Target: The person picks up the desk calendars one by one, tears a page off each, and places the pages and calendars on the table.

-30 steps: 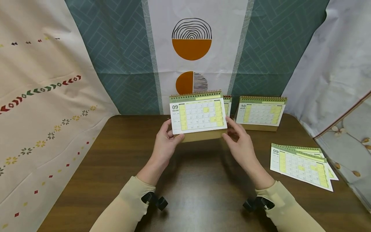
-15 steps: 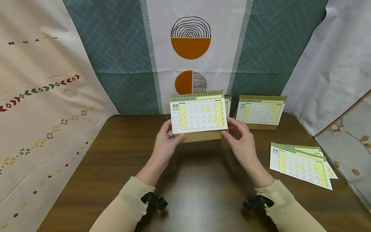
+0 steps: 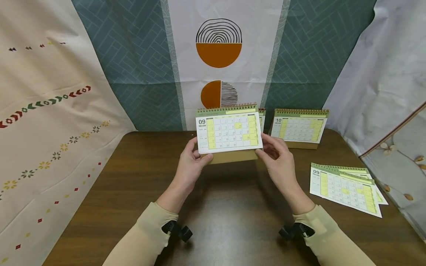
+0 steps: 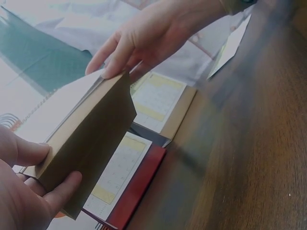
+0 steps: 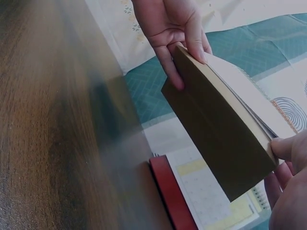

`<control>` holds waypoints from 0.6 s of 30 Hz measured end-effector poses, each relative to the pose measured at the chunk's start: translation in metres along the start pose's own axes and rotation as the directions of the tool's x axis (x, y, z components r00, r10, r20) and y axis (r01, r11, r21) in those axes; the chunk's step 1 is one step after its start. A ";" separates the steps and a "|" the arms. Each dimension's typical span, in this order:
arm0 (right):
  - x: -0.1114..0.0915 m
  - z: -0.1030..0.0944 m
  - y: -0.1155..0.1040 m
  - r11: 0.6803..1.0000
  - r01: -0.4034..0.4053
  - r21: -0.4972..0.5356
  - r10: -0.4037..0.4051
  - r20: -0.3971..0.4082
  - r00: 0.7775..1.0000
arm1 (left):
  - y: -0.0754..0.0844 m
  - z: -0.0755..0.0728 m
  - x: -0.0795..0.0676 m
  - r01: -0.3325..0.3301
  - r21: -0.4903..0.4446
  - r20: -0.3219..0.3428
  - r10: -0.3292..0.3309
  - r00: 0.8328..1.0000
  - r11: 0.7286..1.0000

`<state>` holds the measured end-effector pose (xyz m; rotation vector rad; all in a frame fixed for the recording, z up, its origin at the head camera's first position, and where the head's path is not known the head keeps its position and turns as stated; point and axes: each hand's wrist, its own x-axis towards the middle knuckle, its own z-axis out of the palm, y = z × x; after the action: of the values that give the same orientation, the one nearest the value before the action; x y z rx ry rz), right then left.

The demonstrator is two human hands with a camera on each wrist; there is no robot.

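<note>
Both hands hold a spiral-bound desk calendar (image 3: pixel 229 131) up above the table, its page marked 09 facing me. My left hand (image 3: pixel 189 164) grips the lower left corner, thumb on the front of the brown cardboard stand (image 3: pixel 233 156). At the lower right corner my right hand (image 3: pixel 279 160) pinches the stand, with the thumb in front and the other fingers behind. The wrist views show the stand's underside (image 4: pixel 91 143) and a narrow gap between its front panel and the pages. Most of the right hand's fingertips are hidden behind the calendar in the head view.
Behind the held calendar stands a second calendar with a red base (image 4: pixel 140 187), mostly hidden in the head view. A calendar showing 10 (image 3: pixel 299 129) stands at the back right. Loose bound calendar sheets (image 3: pixel 346 190) overlap near the table's right edge. Patterned cloths (image 3: pixel 143 74) hang around the table.
The held calendar has shifted very slightly to the right, and the right hand with it. The grip of both hands looks the same.
</note>
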<state>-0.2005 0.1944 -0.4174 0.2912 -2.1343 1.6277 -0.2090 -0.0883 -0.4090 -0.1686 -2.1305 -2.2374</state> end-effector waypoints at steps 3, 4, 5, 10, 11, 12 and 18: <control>0.000 0.000 0.000 1.000 0.001 0.000 -0.001 -0.009 1.000 | -0.001 0.000 0.000 0.001 0.004 0.002 -0.001 1.000 1.000; 0.000 0.000 0.000 1.000 0.002 0.000 -0.002 -0.011 1.000 | -0.001 0.000 0.000 0.000 0.004 0.002 0.000 1.000 1.000; 0.000 0.001 0.000 1.000 0.003 -0.001 -0.003 -0.011 1.000 | -0.001 0.000 0.001 0.000 0.004 0.003 0.000 1.000 1.000; 0.000 0.001 0.001 1.000 0.005 0.004 -0.005 -0.011 1.000 | -0.002 0.001 0.001 -0.001 0.002 0.003 0.001 1.000 1.000; 0.001 0.001 0.001 1.000 0.005 0.004 -0.005 -0.010 1.000 | -0.002 0.001 0.001 0.001 0.003 0.003 -0.001 1.000 1.000; 0.001 0.001 0.001 1.000 0.004 0.004 -0.004 -0.010 1.000 | -0.002 0.001 0.001 0.002 0.004 0.003 -0.002 1.000 1.000; 0.000 0.001 0.002 1.000 -0.003 -0.014 0.003 0.000 1.000 | -0.003 0.001 0.001 0.003 0.008 0.001 -0.003 1.000 1.000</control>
<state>-0.2016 0.1938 -0.4188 0.2838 -2.1463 1.6139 -0.2103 -0.0872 -0.4117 -0.1668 -2.1416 -2.2305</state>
